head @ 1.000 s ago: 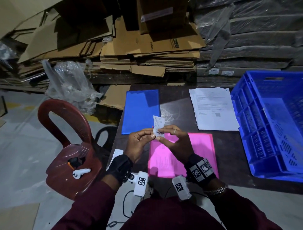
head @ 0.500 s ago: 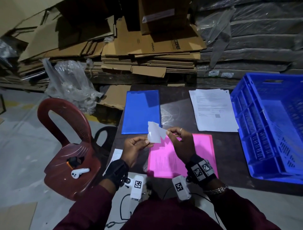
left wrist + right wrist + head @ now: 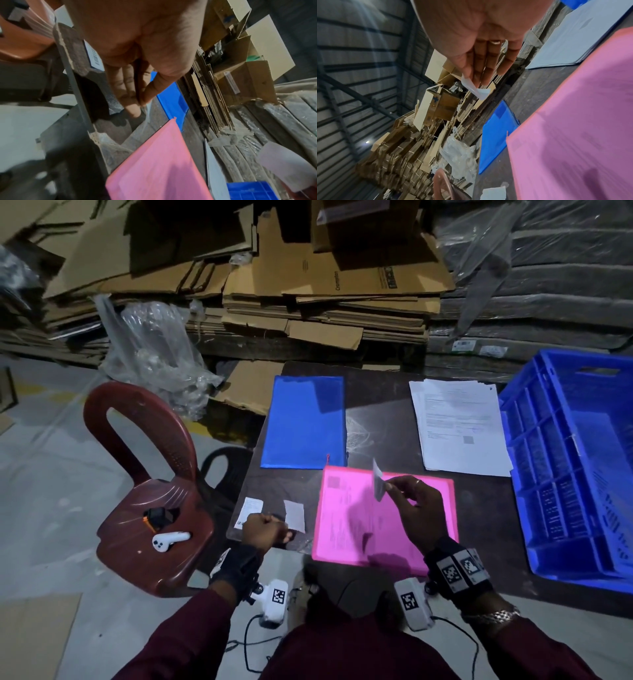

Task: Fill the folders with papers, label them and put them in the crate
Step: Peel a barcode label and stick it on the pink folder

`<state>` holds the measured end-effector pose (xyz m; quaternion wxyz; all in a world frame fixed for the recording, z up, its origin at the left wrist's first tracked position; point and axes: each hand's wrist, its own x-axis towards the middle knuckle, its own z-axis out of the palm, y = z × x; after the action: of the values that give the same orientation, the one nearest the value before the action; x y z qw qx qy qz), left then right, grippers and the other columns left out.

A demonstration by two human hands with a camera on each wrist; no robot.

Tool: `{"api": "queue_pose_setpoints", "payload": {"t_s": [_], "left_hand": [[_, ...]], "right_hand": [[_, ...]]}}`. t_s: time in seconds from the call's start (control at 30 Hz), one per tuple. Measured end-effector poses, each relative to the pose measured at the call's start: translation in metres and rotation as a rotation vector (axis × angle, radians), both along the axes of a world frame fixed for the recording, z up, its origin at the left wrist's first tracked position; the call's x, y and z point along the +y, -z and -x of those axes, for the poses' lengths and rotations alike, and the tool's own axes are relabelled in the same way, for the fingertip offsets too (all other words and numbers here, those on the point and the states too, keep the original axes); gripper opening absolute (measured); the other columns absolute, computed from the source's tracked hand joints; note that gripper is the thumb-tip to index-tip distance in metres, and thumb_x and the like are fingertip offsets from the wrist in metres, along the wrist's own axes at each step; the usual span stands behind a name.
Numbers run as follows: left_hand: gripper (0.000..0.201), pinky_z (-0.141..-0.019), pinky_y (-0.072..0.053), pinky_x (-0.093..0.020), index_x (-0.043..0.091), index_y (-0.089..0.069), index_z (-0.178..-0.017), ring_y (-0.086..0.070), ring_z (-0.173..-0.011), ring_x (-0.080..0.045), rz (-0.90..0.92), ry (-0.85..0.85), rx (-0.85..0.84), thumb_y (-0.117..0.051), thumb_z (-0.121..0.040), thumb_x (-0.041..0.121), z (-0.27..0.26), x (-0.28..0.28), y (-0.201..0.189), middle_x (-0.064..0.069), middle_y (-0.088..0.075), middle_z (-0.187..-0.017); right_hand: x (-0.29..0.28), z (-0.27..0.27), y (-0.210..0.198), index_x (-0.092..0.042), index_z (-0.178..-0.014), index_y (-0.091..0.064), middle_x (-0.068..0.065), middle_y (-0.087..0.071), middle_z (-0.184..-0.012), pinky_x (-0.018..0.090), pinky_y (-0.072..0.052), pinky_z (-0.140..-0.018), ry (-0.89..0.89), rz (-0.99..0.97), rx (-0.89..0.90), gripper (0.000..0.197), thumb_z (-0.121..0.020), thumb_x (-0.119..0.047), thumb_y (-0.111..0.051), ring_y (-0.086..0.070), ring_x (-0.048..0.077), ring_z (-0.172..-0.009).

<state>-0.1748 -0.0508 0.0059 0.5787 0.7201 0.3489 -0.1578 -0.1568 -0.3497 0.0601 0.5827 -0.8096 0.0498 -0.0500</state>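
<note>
Head view: right hand [image 3: 418, 510] grip pinching label [image 3: 377, 484] above pink folder [image 3: 346, 518], left hand [image 3: 263, 529] curled at table edge [image 3: 236, 515].

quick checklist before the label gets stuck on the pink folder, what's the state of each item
1. Label pinched in right hand: ok.
2. Label over pink folder: ok, held above its top edge, not touching.
3. Backing peeled off: ok, a blank strip lies by the left hand.
4. Sticky side facing folder: cannot tell.
5. Papers inside folder: ok, print shows through the cover.
6. Blue crate beside folder: ok.
</note>
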Motion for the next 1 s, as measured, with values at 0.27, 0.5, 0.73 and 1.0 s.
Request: {"api": "queue_pose_setpoints", "payload": {"t_s": [0.27,0.5,0.73,1.0], "left_hand": [[0.033,-0.076,-0.056,-0.032,0.009,-0.075,-0.074,-0.07,-0.079,-0.027,-0.519,0.293,0.107,-0.075,-0.071,0.041,-0.001,0.01,0.016,-0.009,-0.073,-0.076],[0.041,-0.077,-0.052,-0.034,0.016,-0.061,-0.064,-0.066,-0.081,-0.028,-0.697,0.395,0.028,-0.072,-0.073,0.055,-0.009,-0.001,-0.001,-0.004,-0.069,-0.078],[0.036,-0.067,-0.058,-0.03,-0.003,-0.072,-0.09,-0.068,-0.065,-0.019,0.15,0.403,-0.258,-0.068,-0.09,0.033,-0.043,-0.079,-0.06,-0.018,-0.071,-0.078],[0.037,-0.067,-0.061,-0.034,-0.005,-0.074,-0.075,-0.069,-0.064,-0.028,0.159,0.431,-0.214,-0.079,-0.081,0.031,-0.063,-0.107,-0.056,-0.022,-0.072,-0.073]], "right_hand": [[-0.002,0.016,0.01,-0.015,-0.092,-0.074,-0.004,-0.075,-0.088,0.046,-0.055,-0.082,-0.017,-0.021,0.064,0.005,-0.089,-0.014,-0.071,-0.069,0.018,-0.086],[-0.005,0.018,0.01,-0.018,-0.093,-0.076,-0.01,-0.074,-0.089,0.03,-0.052,-0.072,0.004,0.082,0.056,0.006,-0.089,-0.017,-0.071,-0.066,0.007,-0.082],[-0.003,0.015,0.02,-0.018,-0.096,-0.077,-0.004,-0.075,-0.092,0.028,-0.051,-0.069,-0.055,0.342,-0.038,0.01,-0.09,-0.024,-0.07,-0.064,0.01,-0.082],[0.012,0.019,0.016,-0.014,-0.09,-0.076,0.003,-0.076,-0.088,0.036,-0.055,-0.068,-0.111,0.729,-0.237,0.004,-0.086,-0.015,-0.075,-0.068,0.024,-0.078]]}}
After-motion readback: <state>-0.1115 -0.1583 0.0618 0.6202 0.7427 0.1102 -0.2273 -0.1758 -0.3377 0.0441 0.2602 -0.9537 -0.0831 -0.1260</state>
